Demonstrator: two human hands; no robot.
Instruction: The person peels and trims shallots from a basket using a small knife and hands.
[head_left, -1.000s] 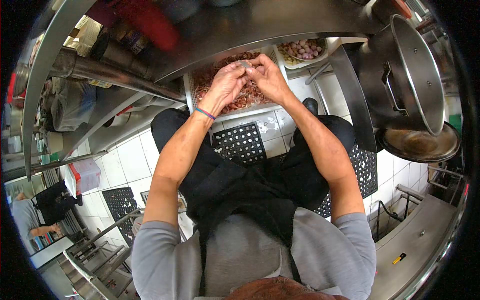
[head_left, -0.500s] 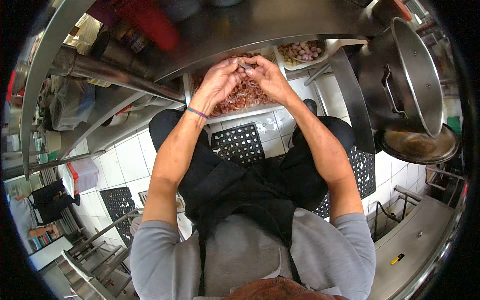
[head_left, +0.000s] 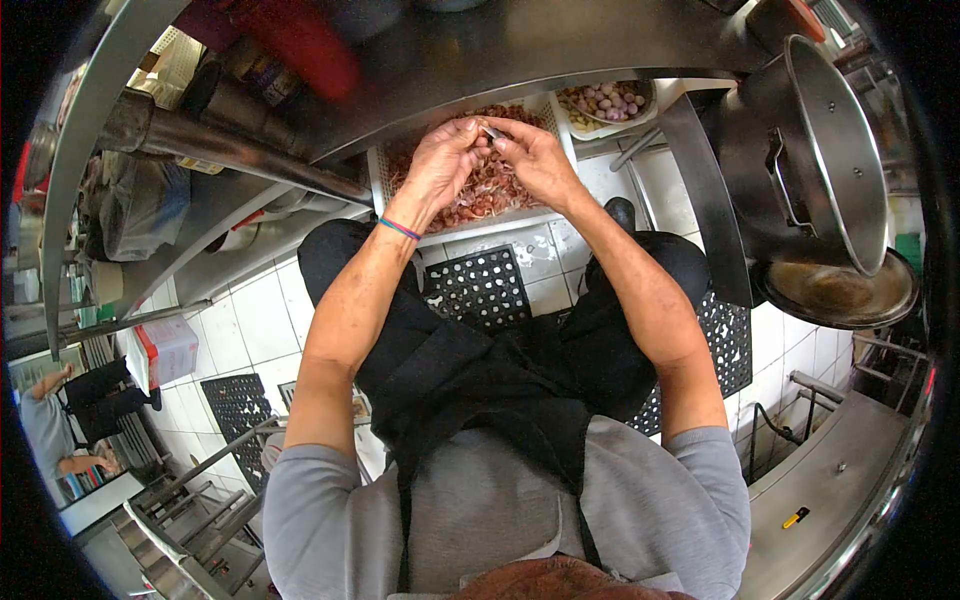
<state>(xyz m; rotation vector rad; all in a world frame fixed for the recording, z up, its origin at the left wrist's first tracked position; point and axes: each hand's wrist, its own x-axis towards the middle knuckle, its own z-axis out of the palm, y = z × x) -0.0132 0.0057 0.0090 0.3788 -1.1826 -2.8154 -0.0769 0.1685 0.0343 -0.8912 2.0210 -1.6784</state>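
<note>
Both hands are close together over a white basket (head_left: 379, 190) filled with reddish-brown pieces and pale strands, perhaps shallot skins. My right hand (head_left: 535, 162) pinches a small metal blade (head_left: 494, 132), its fingers curled and its thumb against it. Beside the blade, my left hand (head_left: 444, 165) has its fingertips pressed together; anything between them is too small to make out. A coloured band (head_left: 400, 228) circles my left wrist. To the right of the basket, a white container (head_left: 652, 107) holds a bowl of purple-pink shallots (head_left: 607, 101) and paler pieces.
A steel counter edge (head_left: 520, 80) runs above the basket. At right are a large steel pot (head_left: 810, 150) and a round pan (head_left: 840, 290). Black perforated mats (head_left: 477, 287) lie on white tiles. Another person (head_left: 50, 420) is at far left, near a red-and-white box (head_left: 165, 352).
My left hand has shifted slightly left, and the blade has changed its angle between the hands. The other person at far left has raised an arm.
</note>
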